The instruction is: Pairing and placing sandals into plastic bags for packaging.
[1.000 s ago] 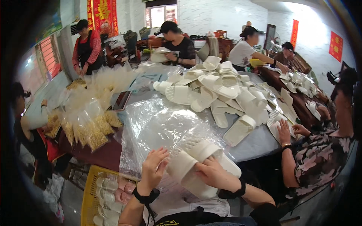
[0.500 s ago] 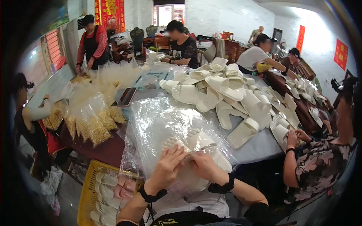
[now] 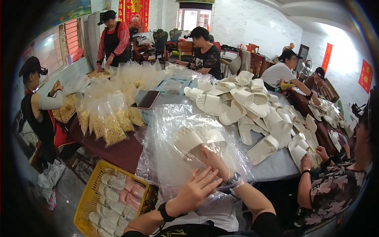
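Note:
A pair of white slippers lies with the toe straps away from me, under shiny clear plastic. The clear plastic bag spreads over the table edge in front of me. My right hand reaches inside it, closed at the heel side of the pair; glare and plastic partly hide its fingertips. My left hand lies across the bag's near end, beside my right wrist. Its fingers are stretched out, touching the plastic.
White slippers are heaped on the table to the right. A phone and bags of yellow pieces stand left. Below is a yellow basket of bagged slippers. Co-workers sit and stand around; one person's hand is at the right.
My right hand has pushed forward into the bag with the slippers. My left hand has come off the slippers, back toward me to the bag's near end. The view has shifted slightly.

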The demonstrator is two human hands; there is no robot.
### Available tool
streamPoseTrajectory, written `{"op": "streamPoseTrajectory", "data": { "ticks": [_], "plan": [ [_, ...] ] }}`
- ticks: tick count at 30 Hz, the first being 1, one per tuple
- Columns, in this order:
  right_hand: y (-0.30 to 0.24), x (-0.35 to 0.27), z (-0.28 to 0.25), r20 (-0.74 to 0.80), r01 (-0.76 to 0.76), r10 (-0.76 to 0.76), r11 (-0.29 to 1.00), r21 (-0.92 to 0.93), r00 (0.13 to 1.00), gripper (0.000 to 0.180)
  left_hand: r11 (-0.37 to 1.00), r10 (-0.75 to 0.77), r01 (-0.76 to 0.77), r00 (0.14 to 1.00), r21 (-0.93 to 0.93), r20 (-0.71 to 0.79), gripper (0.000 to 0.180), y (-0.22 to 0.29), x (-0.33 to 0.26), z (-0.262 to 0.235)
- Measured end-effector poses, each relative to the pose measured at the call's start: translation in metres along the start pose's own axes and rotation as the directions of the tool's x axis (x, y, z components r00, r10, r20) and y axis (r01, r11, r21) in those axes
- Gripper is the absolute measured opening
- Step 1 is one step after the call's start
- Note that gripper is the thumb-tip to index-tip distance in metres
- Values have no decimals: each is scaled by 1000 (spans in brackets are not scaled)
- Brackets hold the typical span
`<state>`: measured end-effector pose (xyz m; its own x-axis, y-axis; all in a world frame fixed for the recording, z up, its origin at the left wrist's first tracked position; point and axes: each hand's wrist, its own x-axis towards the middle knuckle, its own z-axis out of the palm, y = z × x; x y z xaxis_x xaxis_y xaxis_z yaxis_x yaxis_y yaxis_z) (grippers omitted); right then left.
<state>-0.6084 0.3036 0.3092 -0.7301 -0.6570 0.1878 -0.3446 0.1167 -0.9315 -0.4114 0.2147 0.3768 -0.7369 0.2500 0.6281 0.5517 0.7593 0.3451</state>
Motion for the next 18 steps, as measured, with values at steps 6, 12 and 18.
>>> {"op": "streamPoseTrajectory", "data": {
  "ticks": [6, 12, 18],
  "plan": [
    [-48, 35, 23, 5, 21, -21, 891, -454, 1000, 20, 999, 8, -9, 1000, 49, 30, 48, 6, -22, 4],
    [15, 79, 36, -77, 186, -278, 798, -573, 957, 22, 995, -63, 58, 996, 87, 61, 54, 0, -27, 10],
    [2, 59, 21, 112, 247, -228, 741, -624, 967, 41, 961, -220, 189, 965, -204, -144, 41, -9, -32, -17]
  ]
}}
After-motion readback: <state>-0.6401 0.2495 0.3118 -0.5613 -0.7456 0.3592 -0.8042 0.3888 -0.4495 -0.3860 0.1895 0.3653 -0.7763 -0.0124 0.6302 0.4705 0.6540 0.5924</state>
